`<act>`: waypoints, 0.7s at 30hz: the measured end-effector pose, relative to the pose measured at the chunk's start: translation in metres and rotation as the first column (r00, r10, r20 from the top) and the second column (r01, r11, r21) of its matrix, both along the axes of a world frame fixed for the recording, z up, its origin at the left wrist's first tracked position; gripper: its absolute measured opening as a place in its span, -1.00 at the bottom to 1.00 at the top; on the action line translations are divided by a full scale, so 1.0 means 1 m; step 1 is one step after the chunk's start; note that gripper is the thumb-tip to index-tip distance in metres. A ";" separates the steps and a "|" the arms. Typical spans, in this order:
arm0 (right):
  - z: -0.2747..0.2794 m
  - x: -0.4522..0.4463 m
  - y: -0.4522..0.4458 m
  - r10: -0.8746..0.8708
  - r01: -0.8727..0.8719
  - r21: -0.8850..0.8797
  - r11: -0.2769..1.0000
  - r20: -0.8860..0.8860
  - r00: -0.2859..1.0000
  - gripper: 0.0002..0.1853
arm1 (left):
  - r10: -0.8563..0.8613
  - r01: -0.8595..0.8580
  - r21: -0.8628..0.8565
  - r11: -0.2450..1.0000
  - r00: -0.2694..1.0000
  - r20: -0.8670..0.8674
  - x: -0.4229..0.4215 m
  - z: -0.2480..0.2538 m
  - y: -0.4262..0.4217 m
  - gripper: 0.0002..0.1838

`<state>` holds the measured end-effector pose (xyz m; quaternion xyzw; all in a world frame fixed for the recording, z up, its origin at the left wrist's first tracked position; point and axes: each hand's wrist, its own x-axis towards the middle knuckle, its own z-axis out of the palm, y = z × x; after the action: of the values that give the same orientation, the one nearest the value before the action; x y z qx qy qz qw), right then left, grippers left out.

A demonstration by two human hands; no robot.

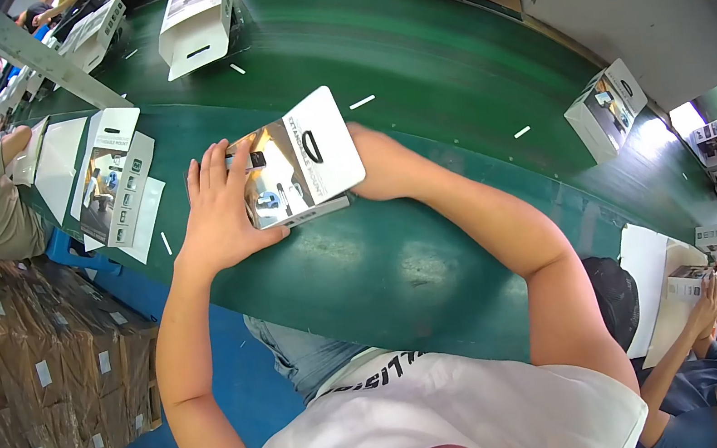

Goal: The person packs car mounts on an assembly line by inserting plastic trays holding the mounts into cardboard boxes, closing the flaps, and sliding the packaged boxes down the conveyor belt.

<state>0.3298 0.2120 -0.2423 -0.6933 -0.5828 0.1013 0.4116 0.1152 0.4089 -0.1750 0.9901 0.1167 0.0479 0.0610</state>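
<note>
A white printed carton (283, 189) lies on the green work surface in front of me, its end flap with a black-edged handle slot (312, 146) standing out to the right. My left hand (221, 202) grips the carton's left end, fingers over the top and thumb along the near edge. Against the far side of the flap is my right hand (379, 164); the flap and the hand itself hide its fingers, so what they do is not visible.
On the green conveyor belt (447, 74) stand an open carton (198, 26) at the back and another carton (607, 111) at right. Flat-lying printed packaging (110, 185) is at left. Wrapped boxes (46, 350) are stacked lower left. Co-workers sit on both sides.
</note>
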 end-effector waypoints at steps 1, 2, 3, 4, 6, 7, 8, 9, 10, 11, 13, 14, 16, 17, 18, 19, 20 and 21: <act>0.004 0.004 -0.001 -0.090 0.090 0.048 0.995 -0.001 0.996 -0.66 | 0.028 -0.028 -0.016 0.999 1.000 -0.004 -0.001 0.002 0.002 0.46; 0.009 0.020 -0.003 -0.179 0.132 -0.202 0.970 -0.237 0.955 -0.54 | 0.033 -0.033 -0.007 0.999 0.999 -0.008 -0.001 0.002 0.002 0.45; 0.007 0.024 -0.006 -0.140 0.031 -0.163 0.986 -0.714 0.686 -0.45 | 0.041 -0.041 0.002 0.999 0.999 -0.005 0.000 0.002 0.002 0.45; 0.004 0.024 -0.007 -0.074 -0.036 -0.084 0.996 -0.976 0.207 -0.36 | 0.049 -0.049 0.007 0.999 0.999 -0.004 0.000 0.001 0.002 0.45; 0.006 0.012 -0.007 -0.022 -0.048 -0.019 0.999 -0.998 -0.064 -0.23 | -0.006 0.006 -0.005 1.000 1.000 0.005 0.012 -0.001 -0.006 0.43; 0.019 0.001 -0.006 0.006 -0.047 0.016 0.999 -0.980 -0.198 -0.17 | -0.033 0.033 -0.007 0.999 0.999 0.011 0.018 -0.001 -0.010 0.42; 0.036 -0.009 -0.008 0.002 -0.015 0.005 1.000 -0.985 -0.170 -0.11 | -0.037 0.037 -0.013 0.999 0.999 0.025 0.023 -0.002 -0.011 0.41; 0.028 0.007 -0.014 0.015 -0.119 0.028 0.993 -0.994 -0.109 -0.09 | -0.040 0.041 -0.021 0.999 0.998 0.038 0.026 -0.005 -0.012 0.40; 0.031 0.019 -0.022 0.030 -0.221 0.041 0.974 -0.998 -0.055 -0.07 | -0.046 0.047 -0.031 0.998 0.998 0.046 0.028 -0.006 -0.013 0.40; 0.035 0.021 -0.029 -0.014 -0.094 -0.030 0.995 -0.986 0.166 -0.17 | -0.038 0.039 -0.045 0.998 0.999 0.032 0.030 -0.005 -0.015 0.37; 0.041 0.046 -0.033 -0.251 0.037 -0.278 0.960 -0.795 0.552 -0.61 | -0.032 0.036 -0.062 0.997 0.997 0.077 0.033 -0.009 -0.018 0.37; 0.041 0.060 -0.037 -0.328 0.072 -0.341 0.937 -0.796 0.508 -0.69 | -0.035 0.041 -0.067 0.997 0.995 0.098 0.034 -0.009 -0.021 0.37; 0.049 0.109 -0.052 -0.486 0.254 -0.449 0.857 -0.537 0.689 -0.67 | -0.080 0.093 -0.081 0.992 0.986 0.148 0.028 0.001 -0.025 0.30; 0.032 0.158 -0.064 -0.518 0.336 -0.399 0.853 -0.574 0.633 -0.64 | -0.100 0.118 -0.082 0.990 0.977 0.191 0.020 0.002 -0.025 0.28; 0.046 0.187 -0.078 -0.579 0.418 -0.405 0.813 -0.483 0.657 -0.66 | -0.120 0.142 -0.083 0.986 0.965 0.232 0.011 0.003 -0.025 0.26; 0.061 0.207 -0.090 -0.669 0.570 -0.410 0.712 -0.149 0.728 -0.69 | -0.115 0.148 -0.131 0.980 0.966 0.231 0.000 0.006 -0.022 0.21; 0.072 0.225 -0.088 -0.696 0.804 -0.378 0.459 0.409 0.590 -0.70 | -0.094 0.133 -0.165 0.977 0.970 0.225 -0.008 0.003 -0.019 0.21; 0.086 0.197 -0.063 -0.706 0.879 -0.027 0.476 0.584 0.400 -0.68 | -0.078 0.122 -0.197 0.973 0.973 0.217 -0.014 0.000 -0.017 0.20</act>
<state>0.5265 0.1487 -0.1559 -0.9452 -0.2315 -0.1965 0.1199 0.1016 0.3924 -0.1755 0.9724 0.0638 0.1355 0.1787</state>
